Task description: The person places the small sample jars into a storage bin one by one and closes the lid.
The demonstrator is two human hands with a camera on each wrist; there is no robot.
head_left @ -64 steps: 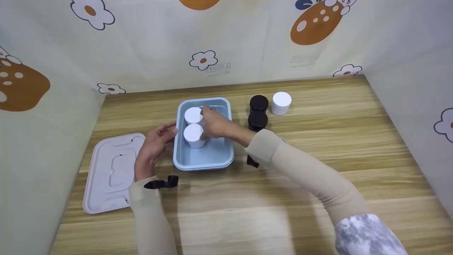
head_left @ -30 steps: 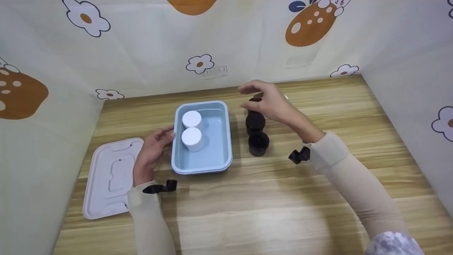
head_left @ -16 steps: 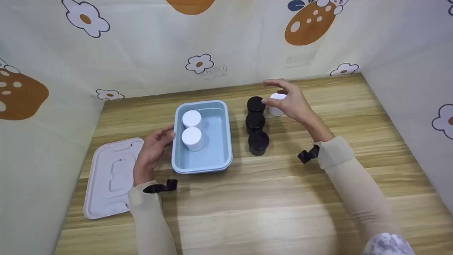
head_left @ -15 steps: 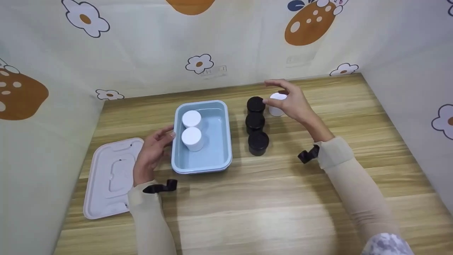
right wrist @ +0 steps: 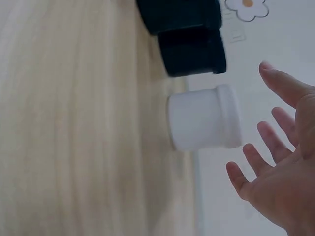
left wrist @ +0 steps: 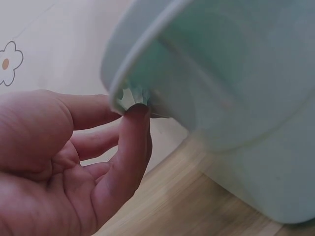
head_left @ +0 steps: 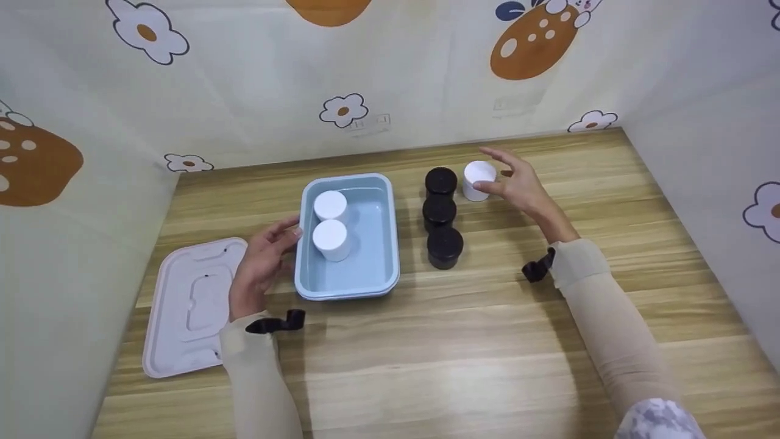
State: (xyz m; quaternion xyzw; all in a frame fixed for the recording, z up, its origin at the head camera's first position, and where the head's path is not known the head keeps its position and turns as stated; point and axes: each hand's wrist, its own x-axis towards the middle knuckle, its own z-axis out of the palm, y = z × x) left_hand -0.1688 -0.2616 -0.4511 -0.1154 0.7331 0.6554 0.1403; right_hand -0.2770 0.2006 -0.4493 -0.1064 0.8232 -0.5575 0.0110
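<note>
A light blue plastic tub (head_left: 365, 286) stands on the table, and my left hand (head_left: 261, 265) holds its left rim, fingertips tucked at the lip in the left wrist view. Two white lidded jars, a back one (head_left: 331, 205) and a front one (head_left: 332, 239), stand upright inside along the left wall. Another white jar (right wrist: 202, 120) stands on the table at the back right. My right hand (head_left: 521, 186) is beside it, thumb and fingers spread and apart from it in the right wrist view, holding nothing.
Three black jars stand in a row right of the tub: a back one (head_left: 440, 181), a middle one (head_left: 439, 211) and a front one (head_left: 445, 246). A pale lid (head_left: 195, 305) lies flat at the left, partly under my left arm. A patterned wall sheet (head_left: 414, 73) borders the table's back.
My right hand has left the white jars in the tub, passed over the black jars, and moved right to the lone white jar. The left hand stays at the tub's rim.
</note>
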